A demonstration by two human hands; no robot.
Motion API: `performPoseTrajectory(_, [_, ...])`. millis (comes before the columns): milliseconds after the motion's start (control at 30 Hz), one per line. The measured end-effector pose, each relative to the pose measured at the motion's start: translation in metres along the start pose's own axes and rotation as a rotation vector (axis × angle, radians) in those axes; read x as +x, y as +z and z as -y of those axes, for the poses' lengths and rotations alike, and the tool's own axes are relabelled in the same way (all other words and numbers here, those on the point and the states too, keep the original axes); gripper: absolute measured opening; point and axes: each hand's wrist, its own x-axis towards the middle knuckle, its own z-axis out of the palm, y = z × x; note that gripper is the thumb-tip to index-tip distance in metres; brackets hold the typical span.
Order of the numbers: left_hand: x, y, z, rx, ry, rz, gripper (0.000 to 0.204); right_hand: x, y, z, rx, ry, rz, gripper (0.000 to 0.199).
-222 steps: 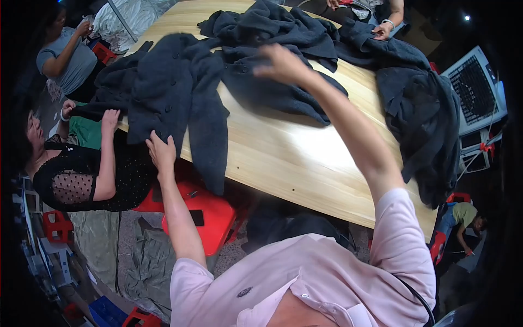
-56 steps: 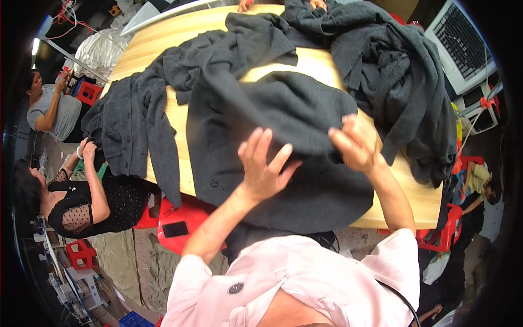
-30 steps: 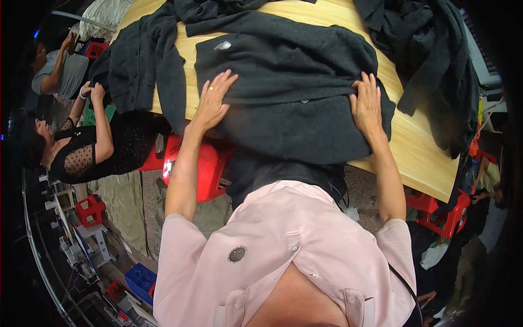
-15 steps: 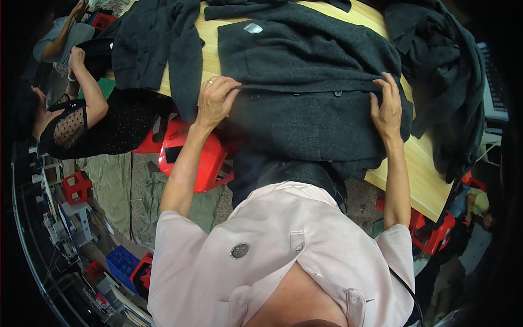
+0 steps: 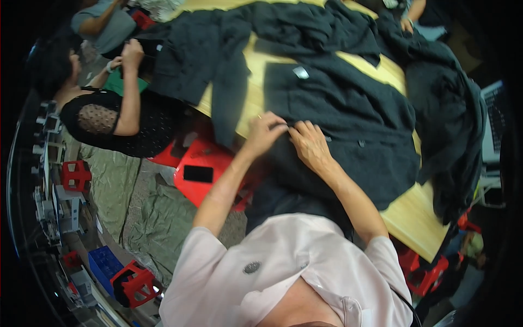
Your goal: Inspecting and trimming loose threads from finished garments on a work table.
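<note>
left hand: now at centre frame, fingers pinched on the near-left edge of the dark jacket; half a second back lay flat further left on the cloth
right hand: moved in from the right side of the garment, now just beside the left hand, fingertips pressing the same edge
hands: together, nearly touching, both clamped on one spot of fabric instead of spread wide apart
jacket position: laid flat on the wooden table, centre to right-centre of frame, hem hanging over the near table edge; small pale label visible near the collar, upper centre
change in cloth: smoothed and squared versus the bunched heap of two seconds ago; a button now showing right of the hands
reading: smoothing looks done, work shifted to a detail at the front edge; fold, seam or button check, cannot tell which
other garments: dark pile at right edge, more dark cloth spread upper left, neither touched
below table: red stool with a black phone on it, left of the arms
co-worker: person in black top at upper left, hands on separate cloth
risk: overhanging hem could drag the jacket off if the grip loosens
</note>
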Motion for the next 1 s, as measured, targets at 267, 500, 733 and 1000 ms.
performPoseTrajectory(267, [-0.025,0.015,0.011,0.029,0.023,-0.01,0.022,-0.018,0.003,-0.004,0.057,-0.121,-0.015,0.016])
performPoseTrajectory(500, [-0.023,0.003,0.014,0.017,-0.032,0.25,0.022,-0.021,0.015,0.006,0.114,-0.125,-0.199,0.009])
performPoseTrajectory(733, [-0.024,-0.001,0.018,0.074,-0.036,0.343,0.023,-0.018,0.018,0.002,0.148,-0.191,-0.219,0.012])
performPoseTrajectory(1000, [-0.022,0.002,0.009,0.09,-0.062,0.327,0.026,-0.02,0.016,0.001,0.154,-0.142,-0.283,0.018])
